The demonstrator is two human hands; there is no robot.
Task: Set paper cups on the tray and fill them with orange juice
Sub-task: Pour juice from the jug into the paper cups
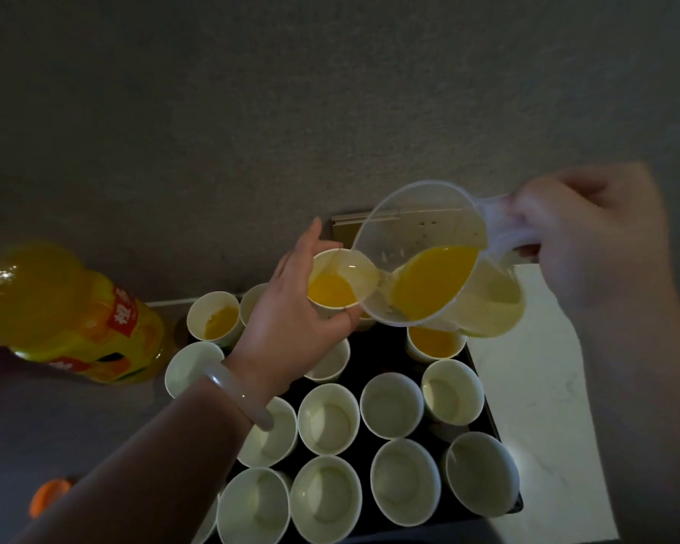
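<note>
Paper cups on black tray, white marble top rt, grey wall behind.

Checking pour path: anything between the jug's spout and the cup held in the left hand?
Nothing visible. The right hand tilts the jug, its spout directly over the rim of the cup the left hand holds above the tray; juice lies in the cup.
</note>
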